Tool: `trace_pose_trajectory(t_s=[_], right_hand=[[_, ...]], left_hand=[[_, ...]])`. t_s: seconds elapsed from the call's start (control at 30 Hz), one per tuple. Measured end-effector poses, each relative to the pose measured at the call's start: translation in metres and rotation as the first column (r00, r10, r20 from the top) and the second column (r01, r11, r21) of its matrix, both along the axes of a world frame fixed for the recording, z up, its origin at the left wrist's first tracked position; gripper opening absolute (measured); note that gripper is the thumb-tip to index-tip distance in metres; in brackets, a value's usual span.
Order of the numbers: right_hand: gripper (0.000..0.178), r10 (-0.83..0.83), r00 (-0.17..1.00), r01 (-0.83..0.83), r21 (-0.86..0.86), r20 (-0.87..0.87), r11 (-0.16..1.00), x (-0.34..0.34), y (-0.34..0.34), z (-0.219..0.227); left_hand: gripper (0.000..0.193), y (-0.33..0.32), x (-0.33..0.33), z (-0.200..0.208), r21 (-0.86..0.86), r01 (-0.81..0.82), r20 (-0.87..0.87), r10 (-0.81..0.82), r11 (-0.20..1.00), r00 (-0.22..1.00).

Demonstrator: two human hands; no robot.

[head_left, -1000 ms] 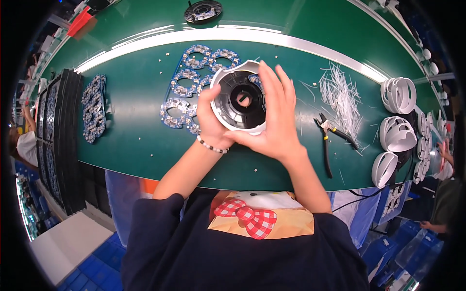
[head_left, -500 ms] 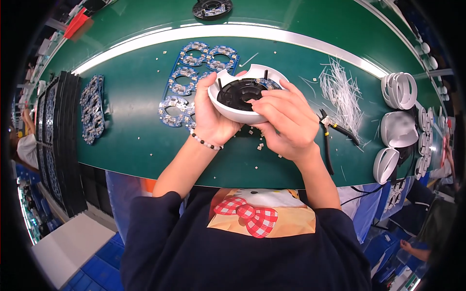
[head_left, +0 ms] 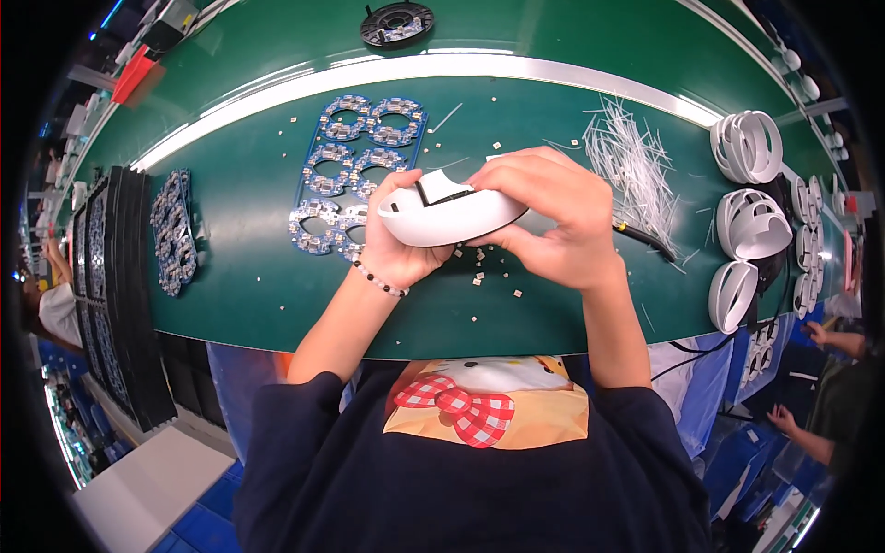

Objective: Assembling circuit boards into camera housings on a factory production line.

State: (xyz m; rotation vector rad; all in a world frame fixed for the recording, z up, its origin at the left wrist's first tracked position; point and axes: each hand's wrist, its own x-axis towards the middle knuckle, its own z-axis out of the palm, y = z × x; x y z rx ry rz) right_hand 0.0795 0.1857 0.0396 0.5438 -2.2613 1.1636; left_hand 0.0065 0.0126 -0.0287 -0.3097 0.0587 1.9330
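Between my hands, above the green table, I hold a white round plastic housing (head_left: 442, 221) with a black inner part. It is tipped so its white outer wall faces me, and most of the inside is hidden. My left hand (head_left: 395, 241) cups the left end, thumb up at the rim. My right hand (head_left: 562, 207) grips the right end, fingers over the top and thumb underneath. Behind my left hand lies a panel of blue ring-shaped circuit boards (head_left: 332, 168). Small pale chips (head_left: 479, 276) are scattered below the housing.
White plastic strips (head_left: 631, 166) lie piled on the right, beside partly hidden cutting pliers (head_left: 650, 241). White ring housings (head_left: 745, 147) line the right edge. Another board stack (head_left: 173, 230) and black trays (head_left: 120, 295) are left. A black disc (head_left: 396, 26) sits at the back.
The housing has tilted, so its open inside has turned away and the outer wall shows. My right hand has moved from fingers inside it to gripping its right end.
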Motion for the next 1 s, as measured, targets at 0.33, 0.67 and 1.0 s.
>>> trace_pose_trajectory(t_s=[0.33, 0.67, 1.0], right_hand=[[0.048, -0.601, 0.772, 0.636, 0.214, -0.208, 0.742, 0.079, 0.054, 0.014], [0.047, -0.997, -0.011, 0.925, 0.378, -0.083, -0.042, 0.203, 0.164, -0.048], [0.009, -0.968, -0.222, 0.941, 0.233, -0.118, -0.244, 0.224, 0.172, -0.055]], left_hand=[[0.055, -0.044, -0.137, 0.046, -0.302, -0.513, -0.664, 0.208, 0.804, 0.718], [0.050, -0.078, -0.354, -0.035, -0.487, -0.782, -0.755, 0.262, 0.389, 0.601], [0.049, 0.028, -0.326, 0.008, 0.604, -0.786, -0.324, -0.859, 0.134, -0.395]])
